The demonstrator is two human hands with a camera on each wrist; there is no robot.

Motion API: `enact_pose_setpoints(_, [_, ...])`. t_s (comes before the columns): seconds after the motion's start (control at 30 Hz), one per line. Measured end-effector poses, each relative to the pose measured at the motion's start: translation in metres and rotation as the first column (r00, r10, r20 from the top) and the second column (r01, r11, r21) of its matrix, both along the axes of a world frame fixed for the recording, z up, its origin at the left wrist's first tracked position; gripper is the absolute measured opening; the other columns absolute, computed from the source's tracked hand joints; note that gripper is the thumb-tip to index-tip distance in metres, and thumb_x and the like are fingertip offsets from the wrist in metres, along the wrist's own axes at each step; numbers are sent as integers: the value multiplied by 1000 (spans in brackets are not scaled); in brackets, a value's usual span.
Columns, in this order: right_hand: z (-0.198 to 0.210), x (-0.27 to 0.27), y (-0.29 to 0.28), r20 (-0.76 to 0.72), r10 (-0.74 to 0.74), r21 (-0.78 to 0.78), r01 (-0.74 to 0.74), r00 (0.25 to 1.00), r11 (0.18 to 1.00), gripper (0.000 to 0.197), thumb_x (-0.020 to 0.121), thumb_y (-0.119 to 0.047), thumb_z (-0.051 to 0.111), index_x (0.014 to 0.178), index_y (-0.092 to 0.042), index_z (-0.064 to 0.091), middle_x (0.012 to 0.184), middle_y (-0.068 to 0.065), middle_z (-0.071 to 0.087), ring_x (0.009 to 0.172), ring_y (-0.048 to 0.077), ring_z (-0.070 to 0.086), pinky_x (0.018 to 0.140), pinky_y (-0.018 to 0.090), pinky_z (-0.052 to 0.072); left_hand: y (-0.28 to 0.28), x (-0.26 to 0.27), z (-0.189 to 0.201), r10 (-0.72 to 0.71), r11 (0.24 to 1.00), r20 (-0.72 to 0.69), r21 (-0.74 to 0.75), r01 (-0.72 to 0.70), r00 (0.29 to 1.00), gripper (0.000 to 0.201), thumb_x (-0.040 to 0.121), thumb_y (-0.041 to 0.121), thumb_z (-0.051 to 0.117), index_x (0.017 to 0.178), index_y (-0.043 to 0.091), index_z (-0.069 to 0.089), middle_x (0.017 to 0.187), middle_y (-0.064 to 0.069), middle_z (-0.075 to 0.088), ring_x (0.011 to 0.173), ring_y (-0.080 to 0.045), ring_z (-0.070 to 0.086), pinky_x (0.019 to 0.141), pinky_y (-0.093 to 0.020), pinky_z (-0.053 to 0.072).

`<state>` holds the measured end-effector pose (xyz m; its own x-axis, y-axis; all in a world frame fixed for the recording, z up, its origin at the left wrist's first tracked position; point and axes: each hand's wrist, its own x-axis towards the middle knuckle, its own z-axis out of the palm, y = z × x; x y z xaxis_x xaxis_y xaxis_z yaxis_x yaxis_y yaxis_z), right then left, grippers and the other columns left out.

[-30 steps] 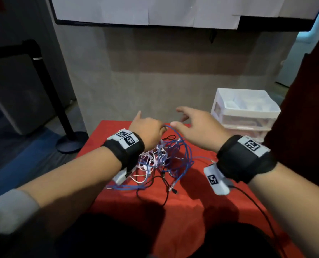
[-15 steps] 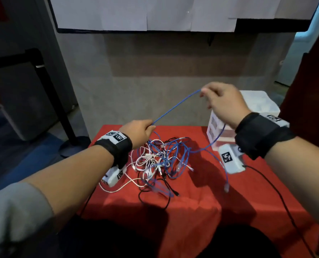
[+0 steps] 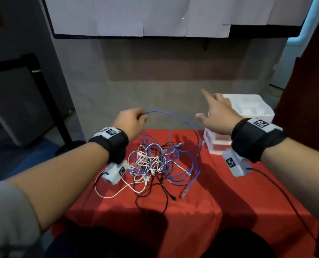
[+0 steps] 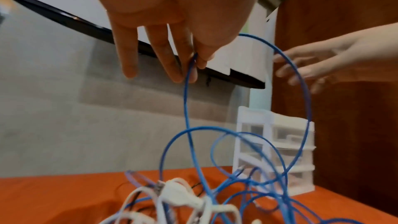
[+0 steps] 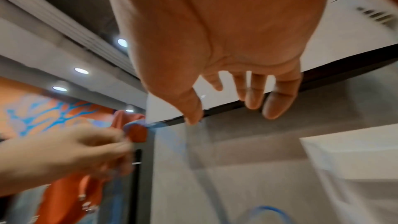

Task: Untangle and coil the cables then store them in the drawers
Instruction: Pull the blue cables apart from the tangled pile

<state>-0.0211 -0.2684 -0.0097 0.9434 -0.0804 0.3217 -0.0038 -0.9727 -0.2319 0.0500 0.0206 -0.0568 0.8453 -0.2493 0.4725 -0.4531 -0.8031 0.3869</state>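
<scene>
A tangle of blue, white and black cables (image 3: pixel 155 161) lies mid-table on the red cloth (image 3: pixel 201 220). My left hand (image 3: pixel 136 118) is raised above the tangle's far left side. It pinches a blue cable (image 4: pixel 186 101) between thumb and fingers (image 4: pixel 191 72). That blue cable (image 3: pixel 160 112) arcs rightward in a slack loop and drops back into the tangle. My right hand (image 3: pixel 211 108) hovers with fingers spread in front of the white drawer unit (image 3: pixel 252 110), beside the loop and holding nothing. In the right wrist view its fingers (image 5: pixel 254 98) hang straight.
The drawer unit (image 4: pixel 277 152) stands at the table's far right corner, against a dark red panel (image 3: pixel 307 108). A black stanchion post (image 3: pixel 45 101) stands on the floor at the left. A grey wall rises just behind the table. A thin black lead (image 3: pixel 285 198) trails from my right wrist.
My right hand let go of the blue cable it had stretched up high, then opened and dropped lower. The cable went slack. My left hand rose slightly, still pinching it.
</scene>
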Motion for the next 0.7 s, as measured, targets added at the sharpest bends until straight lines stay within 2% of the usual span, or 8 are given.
enact_pose_setpoints(0.07, [1, -5, 33, 78, 155, -79, -149, 985, 986, 78, 95, -47, 62, 160, -23, 26, 146, 18, 46, 134, 44, 38, 115, 46, 31, -18, -7, 12, -52, 998, 63, 42, 50, 997, 35, 92, 48, 48, 89, 19, 67, 81, -3, 71, 84, -31, 66, 71, -39, 53])
enact_pose_setpoints(0.13, [3, -4, 53, 56, 238, -139, -229, 970, 963, 58, 99, -47, 57, 151, -24, 45, 135, 10, 61, 127, 39, 45, 106, 42, 38, -34, -15, 20, -135, 985, 134, 122, 119, 982, 33, 95, 47, 49, 96, 22, 71, 88, -5, 70, 90, -31, 65, 72, -39, 51])
enact_pose_setpoints(0.2, [6, 1, 62, -21, 252, -106, -253, 967, 962, 30, 102, -39, 54, 117, -19, 70, 111, 10, 73, 112, 35, 60, 90, 39, 49, -43, -22, 24, -206, 967, 167, 183, 175, 964, 34, 95, 47, 48, 99, 23, 73, 91, -5, 68, 92, -30, 64, 72, -40, 51])
enact_pose_setpoints(0.27, [7, 4, 62, -57, 272, -1, -272, 961, 962, 27, 101, -32, 57, 90, -14, 73, 89, 8, 76, 90, 29, 69, 80, 40, 55, -43, -24, 21, -241, 955, 167, 219, 202, 956, 30, 98, 43, 52, 98, 21, 72, 91, -6, 66, 91, -32, 63, 70, -41, 49])
enact_pose_setpoints(0.33, [5, 7, 54, -8, 269, 77, -267, 963, 960, 27, 99, -29, 58, 80, -15, 71, 76, 3, 75, 74, 21, 70, 75, 40, 58, -37, -21, 13, -242, 955, 133, 207, 212, 961, 25, 101, 36, 55, 99, 18, 72, 91, -7, 66, 91, -31, 62, 72, -39, 46])
enact_pose_setpoints(0.43, [10, 5, 38, 103, 257, 204, -273, 961, 940, 27, 97, -25, 56, 74, -17, 68, 69, -2, 73, 65, 13, 70, 77, 41, 60, -20, -14, -9, -172, 974, 43, 159, 163, 984, 28, 100, 39, 50, 96, 20, 71, 93, -6, 66, 93, -29, 62, 76, -37, 47])
enact_pose_setpoints(0.53, [21, 1, 22, 213, 213, 322, -275, 953, 906, 26, 98, -19, 56, 75, -15, 69, 68, -1, 72, 65, 16, 70, 75, 40, 60, -6, -12, -34, -109, 982, -27, 155, 112, 994, 32, 97, 44, 45, 89, 19, 63, 87, -5, 62, 87, -31, 61, 71, -36, 48])
enact_pose_setpoints(0.7, [48, -9, 7, 389, 2, 633, -269, 921, 726, 26, 102, -13, 50, 83, -14, 67, 70, 3, 65, 53, 7, 59, 48, 18, 47, 10, -10, -71, -14, 978, -209, 201, 57, 978, 29, 99, 37, 53, 76, 18, 53, 75, -2, 58, 79, -33, 59, 63, -32, 37])
